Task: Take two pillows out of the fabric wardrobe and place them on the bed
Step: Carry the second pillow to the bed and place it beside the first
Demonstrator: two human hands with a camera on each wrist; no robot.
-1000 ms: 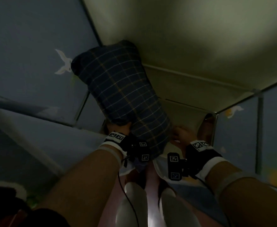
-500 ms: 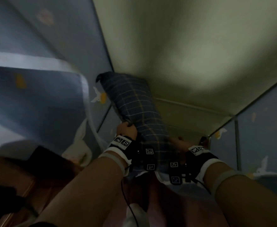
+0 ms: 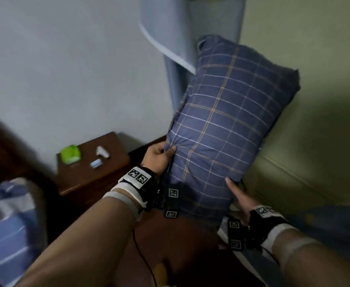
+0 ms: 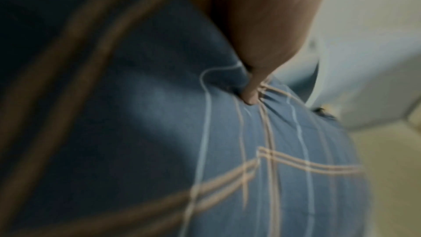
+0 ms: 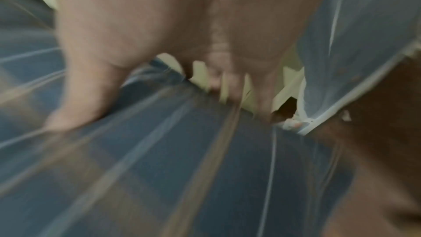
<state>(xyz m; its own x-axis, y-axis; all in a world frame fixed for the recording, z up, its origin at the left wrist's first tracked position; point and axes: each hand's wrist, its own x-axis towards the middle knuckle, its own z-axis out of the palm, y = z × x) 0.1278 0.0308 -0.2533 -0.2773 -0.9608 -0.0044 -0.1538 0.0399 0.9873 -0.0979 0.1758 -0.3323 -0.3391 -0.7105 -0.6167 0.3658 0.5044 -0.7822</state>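
A dark blue plaid pillow [image 3: 223,129] stands upright in the air between my hands, in front of the fabric wardrobe's pale blue flap [image 3: 170,44]. My left hand [image 3: 167,151] pinches a fold of the cover on its left edge; the left wrist view shows the thumb [image 4: 250,95] dug into the pillow [image 4: 227,159]. My right hand [image 3: 235,189] grips the lower right corner, thumb in front and fingers hidden behind. The right wrist view is blurred, with the thumb [image 5: 75,105] lying on the pillow [image 5: 205,168]. A bed with blue striped bedding [image 3: 6,228] lies at the lower left.
A brown nightstand [image 3: 112,172] stands against the grey wall between bed and wardrobe, carrying a green object [image 3: 70,154], a white object [image 3: 102,151] and a small blue-white one [image 3: 96,163]. The yellow-green wardrobe lining [image 3: 315,141] fills the right side. A cable hangs from my left wrist.
The pillow has come out of the wardrobe's dim inside, still in both hands. The view has swung down and left, so the nightstand and bed now show.
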